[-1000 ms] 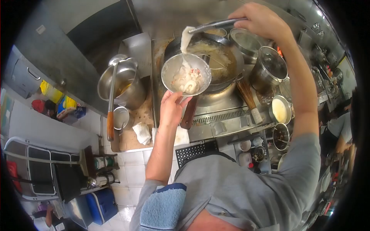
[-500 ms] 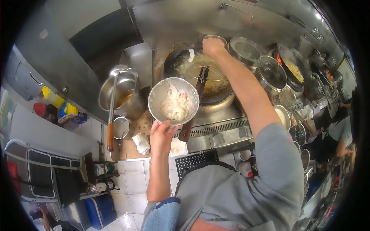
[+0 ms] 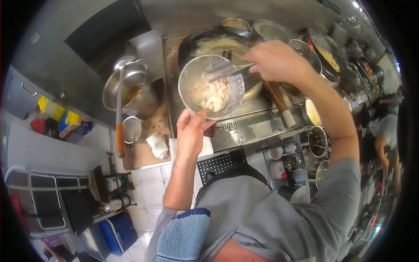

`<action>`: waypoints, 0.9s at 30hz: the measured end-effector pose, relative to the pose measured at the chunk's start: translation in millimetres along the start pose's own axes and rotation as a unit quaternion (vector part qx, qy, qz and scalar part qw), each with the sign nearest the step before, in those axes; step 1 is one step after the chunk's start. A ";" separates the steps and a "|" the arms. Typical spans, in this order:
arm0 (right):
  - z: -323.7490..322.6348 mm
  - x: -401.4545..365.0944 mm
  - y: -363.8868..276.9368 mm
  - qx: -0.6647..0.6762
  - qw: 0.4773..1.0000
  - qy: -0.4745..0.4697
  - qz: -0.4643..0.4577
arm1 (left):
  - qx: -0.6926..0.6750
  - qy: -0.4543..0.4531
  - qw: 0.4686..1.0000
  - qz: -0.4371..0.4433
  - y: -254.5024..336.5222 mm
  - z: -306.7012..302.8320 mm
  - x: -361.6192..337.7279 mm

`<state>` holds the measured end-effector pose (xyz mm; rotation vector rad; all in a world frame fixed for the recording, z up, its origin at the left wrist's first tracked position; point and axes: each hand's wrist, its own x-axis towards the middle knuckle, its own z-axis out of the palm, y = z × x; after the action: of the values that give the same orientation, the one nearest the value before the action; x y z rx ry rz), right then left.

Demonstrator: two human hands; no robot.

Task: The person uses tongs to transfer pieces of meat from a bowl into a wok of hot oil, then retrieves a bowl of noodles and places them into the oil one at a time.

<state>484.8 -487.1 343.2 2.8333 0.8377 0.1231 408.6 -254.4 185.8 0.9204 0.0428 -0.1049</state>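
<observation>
My left hand grips the lower rim of a metal bowl from beneath, tilted over the near edge of a wok. Pale, battered pieces with small red bits lie in the bowl. My right hand is closed round the end of metal tongs, whose other end reaches into the bowl at the food. Behind the bowl, the wok holds foamy, yellowish oil, with a wire skimmer partly hidden by the bowl.
A steel pot with a wooden-handled ladle stands left, beside a small cup and a crumpled white cloth. A bamboo brush lies right of the wok. More pans line the right; a co-worker is at far right.
My right hand has come back from the small bowl behind the wok and now has tongs in the metal bowl. The metal bowl has moved slightly right and up.
</observation>
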 end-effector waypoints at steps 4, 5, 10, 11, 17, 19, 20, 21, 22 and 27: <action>-17.5 -1.1 31.3 0.012 0.998 0.012 0.063 | -0.003 -0.013 1.000 -0.025 -13.6 8.7 18.2; -27.4 -5.5 42.3 0.015 0.995 0.050 0.080 | -0.004 -0.009 1.000 -0.025 -16.9 9.0 24.8; -60.8 -7.3 107.6 0.020 0.984 0.119 0.130 | -0.029 0.011 0.999 -0.019 -30.1 8.7 50.9; -56.3 -1.5 120.9 -0.002 0.984 0.104 0.143 | -0.039 0.010 0.999 -0.012 -27.9 10.3 51.3; 64.3 64.1 147.8 -0.072 0.964 -0.071 0.247 | -0.035 0.022 0.999 0.026 -12.8 13.4 32.6; 117.7 75.6 163.0 -0.024 0.966 -0.039 0.254 | -0.021 0.032 0.999 0.027 -10.9 9.2 25.4; 133.2 78.8 173.0 -0.014 0.964 0.008 0.266 | -0.023 0.034 0.999 0.026 -9.3 6.8 20.9; 124.1 75.8 176.1 0.019 0.955 0.011 0.296 | -0.024 0.039 0.999 0.025 -7.8 2.9 17.3; 105.6 71.6 175.1 0.054 0.945 0.012 0.321 | -0.011 0.040 0.999 0.023 -6.4 -3.5 13.9; 2.0 15.9 163.5 0.131 0.972 0.153 0.122 | -0.017 0.062 0.997 0.047 -0.7 -5.6 4.9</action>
<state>585.2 -613.5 374.2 3.2119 0.5892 0.5345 413.5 -250.7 181.4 0.8922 0.1156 0.0394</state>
